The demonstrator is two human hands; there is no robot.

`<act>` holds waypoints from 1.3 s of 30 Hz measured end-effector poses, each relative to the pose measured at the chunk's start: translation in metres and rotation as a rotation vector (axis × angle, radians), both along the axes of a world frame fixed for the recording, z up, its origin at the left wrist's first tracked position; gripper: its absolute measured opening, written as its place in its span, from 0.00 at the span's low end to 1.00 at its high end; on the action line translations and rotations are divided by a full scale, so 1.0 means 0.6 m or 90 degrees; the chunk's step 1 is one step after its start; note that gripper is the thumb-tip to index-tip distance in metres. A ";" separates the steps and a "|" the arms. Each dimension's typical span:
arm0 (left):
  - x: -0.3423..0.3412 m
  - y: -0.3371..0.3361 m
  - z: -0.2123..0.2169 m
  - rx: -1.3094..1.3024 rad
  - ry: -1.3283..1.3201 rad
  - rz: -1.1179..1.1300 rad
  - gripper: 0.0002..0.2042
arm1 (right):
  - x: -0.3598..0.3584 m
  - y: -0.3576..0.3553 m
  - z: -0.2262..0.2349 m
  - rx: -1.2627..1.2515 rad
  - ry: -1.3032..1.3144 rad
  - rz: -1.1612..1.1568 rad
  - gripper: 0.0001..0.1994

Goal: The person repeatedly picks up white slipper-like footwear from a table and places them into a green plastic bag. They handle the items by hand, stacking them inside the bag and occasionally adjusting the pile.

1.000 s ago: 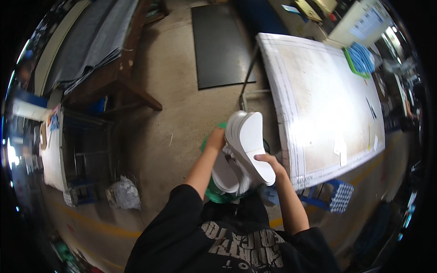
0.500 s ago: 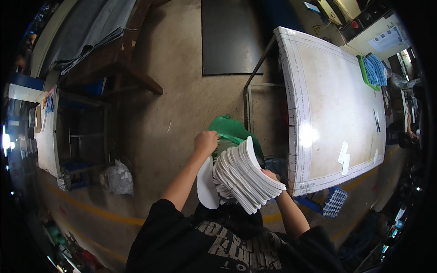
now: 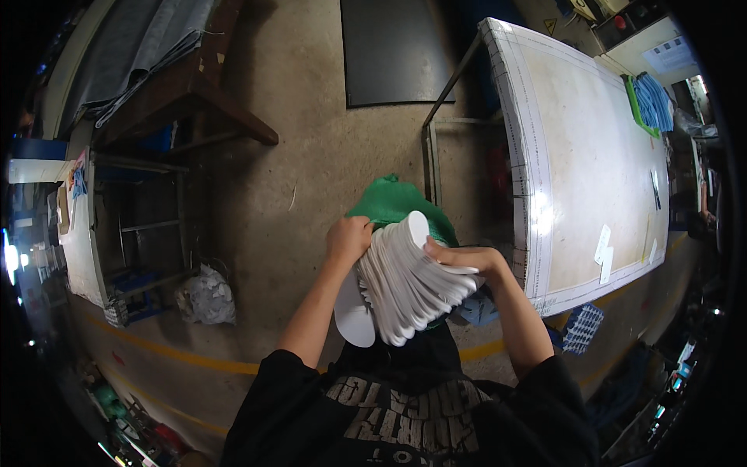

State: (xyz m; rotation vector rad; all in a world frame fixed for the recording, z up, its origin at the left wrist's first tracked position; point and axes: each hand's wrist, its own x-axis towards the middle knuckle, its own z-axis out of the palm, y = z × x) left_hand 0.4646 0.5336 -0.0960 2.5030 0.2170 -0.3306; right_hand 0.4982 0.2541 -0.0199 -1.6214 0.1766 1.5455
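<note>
A person in a black printed T-shirt (image 3: 405,412) stands on a bare concrete floor (image 3: 311,163) and holds a thick, fanned stack of white, flat, sole-shaped cut-outs (image 3: 408,284) at chest height, between both hands. The left hand (image 3: 348,240) is curled shut on the stack's upper left edge; the right hand (image 3: 465,258) presses down on its top right side, thumb and fingers closed over the uppermost sheets — the lower ends splay out toward the body. A bright green cloth bag (image 3: 393,204) shows just behind the stack, on the floor side. To the right stands a long pale work table (image 3: 591,156) with a ruled edge, carrying a pile of blue sheets (image 3: 652,101) at its far corner and small white scraps (image 3: 603,253) near its near edge. A black rectangular floor mat (image 3: 389,50) lies ahead — well apart from the hands. At left, a dark wooden bench (image 3: 194,93) draped in grey fabric stands above a metal rack (image 3: 140,233), with a crumpled white plastic bag (image 3: 206,294) beside it.
</note>
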 end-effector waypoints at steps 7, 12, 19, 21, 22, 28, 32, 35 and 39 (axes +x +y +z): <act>0.055 0.057 0.004 -0.093 0.089 -0.069 0.15 | -0.020 0.020 -0.047 0.221 -0.038 0.142 0.64; 0.053 0.039 0.007 -0.100 0.037 -0.130 0.14 | 0.047 0.049 -0.081 -0.040 -0.059 0.343 0.50; 0.060 0.022 0.015 -0.131 0.080 -0.117 0.14 | 0.048 0.031 -0.065 -0.189 -0.531 0.052 0.38; 0.063 0.024 0.013 -0.134 0.094 -0.133 0.12 | 0.021 0.033 -0.027 -0.116 -0.499 0.154 0.46; 0.063 0.024 0.011 -0.129 0.116 -0.143 0.12 | 0.003 0.034 -0.006 -0.081 -0.482 0.206 0.50; 0.063 0.017 -0.005 -0.133 0.036 -0.184 0.10 | -0.070 0.078 0.022 -0.173 -0.672 0.427 0.63; 0.072 0.011 0.011 -0.075 0.029 -0.326 0.11 | -0.045 0.090 -0.024 -0.235 -0.554 0.356 0.61; 0.072 -0.002 0.048 0.021 0.163 -0.292 0.12 | -0.055 0.101 -0.045 -0.217 -0.562 0.340 0.60; 0.019 -0.060 0.104 0.014 0.129 -0.421 0.37 | -0.015 0.062 -0.090 0.051 -0.479 0.238 0.59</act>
